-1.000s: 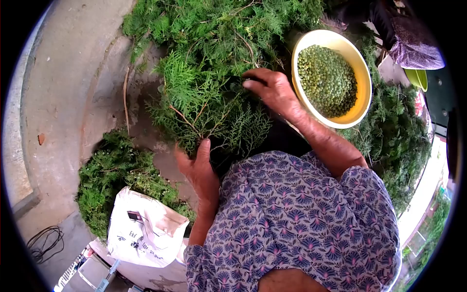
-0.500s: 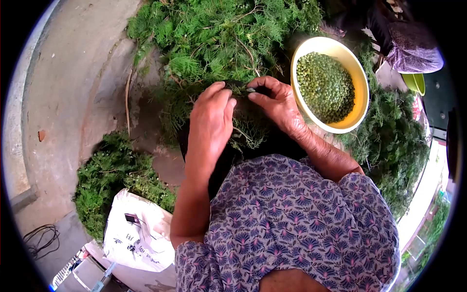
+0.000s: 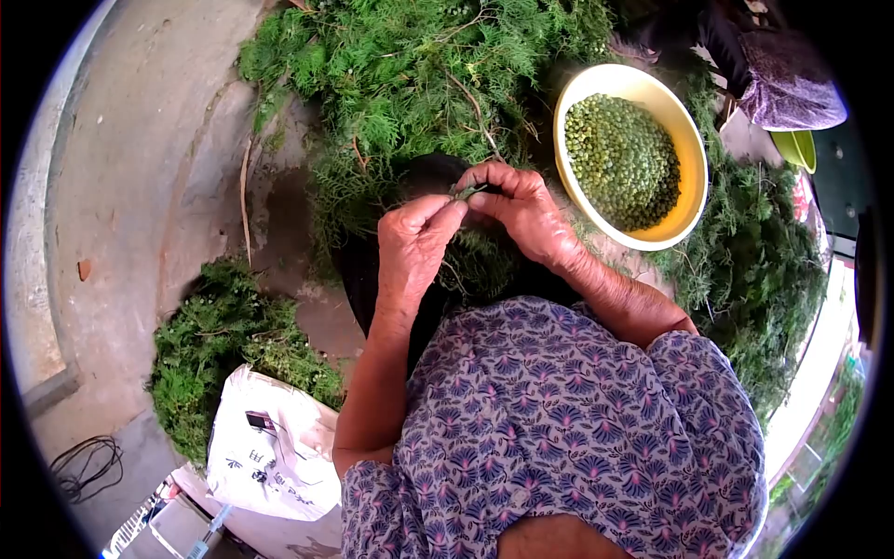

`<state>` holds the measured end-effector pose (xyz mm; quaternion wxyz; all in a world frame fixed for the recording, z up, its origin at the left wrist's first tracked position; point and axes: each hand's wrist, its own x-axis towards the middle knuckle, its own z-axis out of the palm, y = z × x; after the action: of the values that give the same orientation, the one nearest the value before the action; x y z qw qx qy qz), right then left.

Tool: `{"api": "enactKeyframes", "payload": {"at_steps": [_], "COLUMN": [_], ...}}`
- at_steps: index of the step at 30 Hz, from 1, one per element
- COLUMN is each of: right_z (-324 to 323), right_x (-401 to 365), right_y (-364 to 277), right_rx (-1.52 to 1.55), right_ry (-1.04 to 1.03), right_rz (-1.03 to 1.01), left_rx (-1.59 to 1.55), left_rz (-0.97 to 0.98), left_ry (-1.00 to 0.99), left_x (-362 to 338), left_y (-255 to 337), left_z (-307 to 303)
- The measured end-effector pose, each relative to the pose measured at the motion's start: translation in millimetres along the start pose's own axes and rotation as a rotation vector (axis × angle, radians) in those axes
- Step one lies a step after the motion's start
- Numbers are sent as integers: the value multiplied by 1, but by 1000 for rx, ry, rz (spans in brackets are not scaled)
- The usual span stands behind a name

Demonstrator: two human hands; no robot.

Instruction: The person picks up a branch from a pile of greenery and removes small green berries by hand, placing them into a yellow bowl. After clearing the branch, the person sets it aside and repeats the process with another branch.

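My left hand (image 3: 416, 240) is closed in a pinch, its thumb and forefinger on a small green sprig (image 3: 468, 192). From the other side my right hand (image 3: 529, 212) pinches the same sprig, and the two sets of fingertips nearly touch. Fingers hide most of the sprig. Beneath the hands, cut feathery evergreen twigs (image 3: 480, 264) lie over my dark-clothed lap. To the right of my right hand stands a yellow basin (image 3: 691, 177), partly filled with small round green cones or berries (image 3: 619, 158).
A large heap of evergreen branches (image 3: 400, 84) spreads ahead, with another pile (image 3: 745, 270) at right and a smaller one (image 3: 223, 345) at left. A white sack (image 3: 270, 466) lies near my left elbow. Black cable (image 3: 86, 466) rests on the concrete floor (image 3: 130, 186).
My left hand has moved right and slightly down, and the fingertips of both hands have come together on the sprig. The twigs that hung between the hands show less.
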<state>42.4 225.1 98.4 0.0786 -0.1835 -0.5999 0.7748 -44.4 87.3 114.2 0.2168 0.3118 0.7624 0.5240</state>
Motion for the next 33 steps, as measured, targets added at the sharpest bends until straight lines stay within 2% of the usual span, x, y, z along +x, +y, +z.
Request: {"api": "enactKeyframes", "payload": {"at_steps": [1, 2, 4, 9, 11, 13, 15, 16, 19, 20, 22, 23, 24, 25, 26, 27, 28, 29, 30, 31, 33], "right_z": [0, -1, -4, -13, -15, -6, 2, 5, 8, 8, 3, -5, -18, -37, -57, -70, -92, -139, -146, -182, -181], "right_x": [0, 1, 4, 6, 7, 6, 6, 5, 4, 4, 3, 3, 11, 11, 6, 5, 1, 2, -2, -2, -6], "right_y": [0, 2, 7, -2, -6, -3, 0, -2, -1, -1, -3, -4, 0, -6, -14, -21, -21, 10, -3, 16, 14], "right_rx": [115, 115, 617, 661, 611, 531, 361, 256, 282, 406, 465, 485, 523, 471, 71, 100, -109, -752, -753, -1202, -1345], "right_ry": [-31, -30, -110, -82, -255, -244, -258, -224, -148, -112, -98, -79, -15, 89, 227, 334, 400, 363, 557, 565, 776], "right_rz": [100, 100, 205, 222, 229, 223, 62, 56, 176, 255, 261, 268, 197, 171, 203, 141, 69, -291, -8, -132, -85], "left_rx": [-150, -149, -279, -395, -414, -432, -389, -389, -342, -368, -422, -466, -565, -663, -779, -781, -748, -715, -621, -542, -423], "left_rz": [-128, -128, -163, -195, -204, -215, -234, -235, -227, -220, -227, -242, -254, -262, -221, -224, -241, -253, -199, -163, -123], "left_ry": [26, 25, 108, 171, 161, 150, 133, 133, 128, 112, 112, 174, 214, 254, 260, 263, 256, 250, 182, 130, 59], "left_x": [-4, -7, -12, -19, -19, -19, -18, -18, -19, -18, -18, -18, -19, -20, -19, -21, -22, -22, -24, -25, -29], "left_y": [1, 2, 6, 4, 4, 5, 7, 7, 6, 6, 5, 1, -3, -8, -13, -13, -10, -8, -10, -7, -2], "left_z": [1, 1, 1, -2, -3, -3, -4, -3, -3, -5, -4, -5, -8, -12, -12, -12, -11, -12, -12, -11, -8]}}
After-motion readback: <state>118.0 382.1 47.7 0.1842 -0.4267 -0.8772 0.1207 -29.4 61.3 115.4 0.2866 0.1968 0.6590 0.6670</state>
